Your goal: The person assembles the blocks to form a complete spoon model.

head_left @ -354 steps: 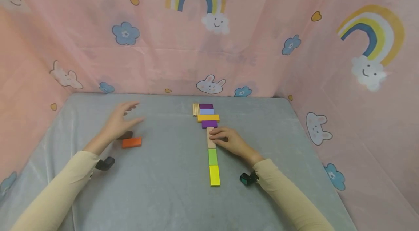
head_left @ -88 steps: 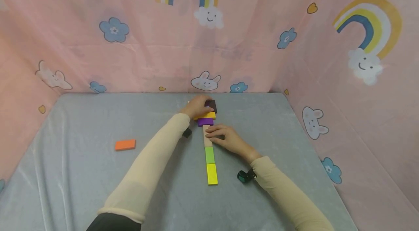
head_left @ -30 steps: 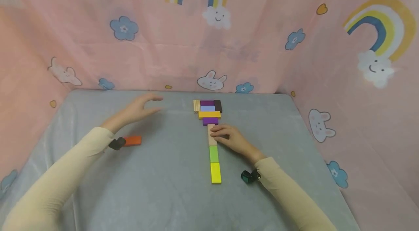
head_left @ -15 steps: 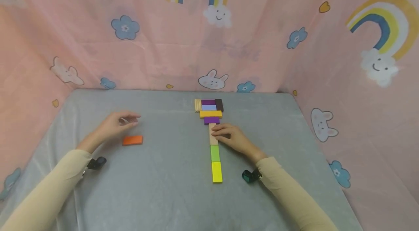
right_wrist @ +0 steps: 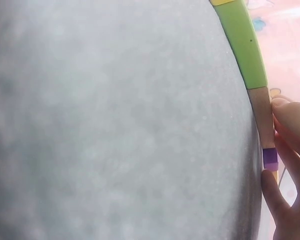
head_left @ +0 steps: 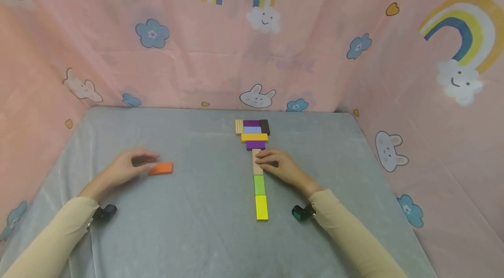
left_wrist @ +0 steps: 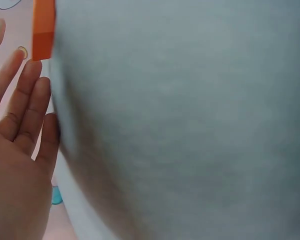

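My left hand [head_left: 125, 167] is at the orange block [head_left: 162, 168], which lies flat at the left. Its thumb tip overlaps the block's left end in the head view; its fingers are extended, with a gap to the thumb. In the left wrist view the orange block [left_wrist: 43, 35] shows just past the fingertips. My right hand [head_left: 284, 167] rests its fingertips on the beige block [head_left: 257, 165] and beside it, fingers loosely bent. A green block [head_left: 259, 185] and a yellow block [head_left: 261, 208] continue the column toward me. Beyond the beige block lies a purple block [head_left: 255, 145].
Past the purple block are an orange-yellow block [head_left: 254, 137], a light blue block [head_left: 252, 130] and a dark purple block [head_left: 251, 123]. A striped block [head_left: 239, 126] and a black block [head_left: 265, 127] flank these two. A grey cloth [head_left: 204, 208] covers the table; a pink curtain [head_left: 189, 72] hangs behind.
Earlier, my left hand reached the far end, where the black block now lies at the right. It has since come back left and down to the orange block. My right hand has stayed put.
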Motion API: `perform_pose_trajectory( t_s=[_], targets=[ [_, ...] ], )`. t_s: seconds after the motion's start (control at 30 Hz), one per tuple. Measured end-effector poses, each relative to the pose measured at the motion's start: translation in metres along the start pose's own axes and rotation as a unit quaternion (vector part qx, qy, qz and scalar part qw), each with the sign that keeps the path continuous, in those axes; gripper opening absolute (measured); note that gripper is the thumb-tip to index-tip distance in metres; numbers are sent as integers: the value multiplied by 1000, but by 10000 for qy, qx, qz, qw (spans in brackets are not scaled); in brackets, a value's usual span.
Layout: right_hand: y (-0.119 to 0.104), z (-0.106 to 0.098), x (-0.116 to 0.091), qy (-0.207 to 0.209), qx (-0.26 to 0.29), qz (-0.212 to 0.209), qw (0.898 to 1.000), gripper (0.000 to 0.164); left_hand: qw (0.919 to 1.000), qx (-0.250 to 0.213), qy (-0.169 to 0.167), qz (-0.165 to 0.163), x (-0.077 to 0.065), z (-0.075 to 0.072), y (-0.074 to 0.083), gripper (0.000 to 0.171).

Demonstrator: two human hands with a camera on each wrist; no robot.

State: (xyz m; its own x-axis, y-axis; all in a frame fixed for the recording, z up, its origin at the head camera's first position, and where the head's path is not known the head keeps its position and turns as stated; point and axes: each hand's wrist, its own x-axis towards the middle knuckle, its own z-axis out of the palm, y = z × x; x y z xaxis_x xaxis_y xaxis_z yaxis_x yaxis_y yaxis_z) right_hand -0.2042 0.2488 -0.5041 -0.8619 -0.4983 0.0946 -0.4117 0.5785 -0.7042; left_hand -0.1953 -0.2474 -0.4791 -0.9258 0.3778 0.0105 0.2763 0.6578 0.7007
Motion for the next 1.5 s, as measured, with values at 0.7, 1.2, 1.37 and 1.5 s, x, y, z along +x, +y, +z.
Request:
perform_pose_trajectory(
  t_s=[0.7,1.2,1.37,1.5],
  targets=[
    [0,1,-1,102,-87,-45,9999,23,9998,-55,137,148,-9,10,-7,46],
    [-1,2,-2,80,-20,88,9999,23,9994,315,77,87,-6,13,2,47],
    [0,2,-1,98,-49,-26,9999,23,9991,425,-1,77,-4,11,4,44],
    [1,3,0,103,-12,8,9999,23,9988,483,-2,66,-3,10,4,43]
  ],
)
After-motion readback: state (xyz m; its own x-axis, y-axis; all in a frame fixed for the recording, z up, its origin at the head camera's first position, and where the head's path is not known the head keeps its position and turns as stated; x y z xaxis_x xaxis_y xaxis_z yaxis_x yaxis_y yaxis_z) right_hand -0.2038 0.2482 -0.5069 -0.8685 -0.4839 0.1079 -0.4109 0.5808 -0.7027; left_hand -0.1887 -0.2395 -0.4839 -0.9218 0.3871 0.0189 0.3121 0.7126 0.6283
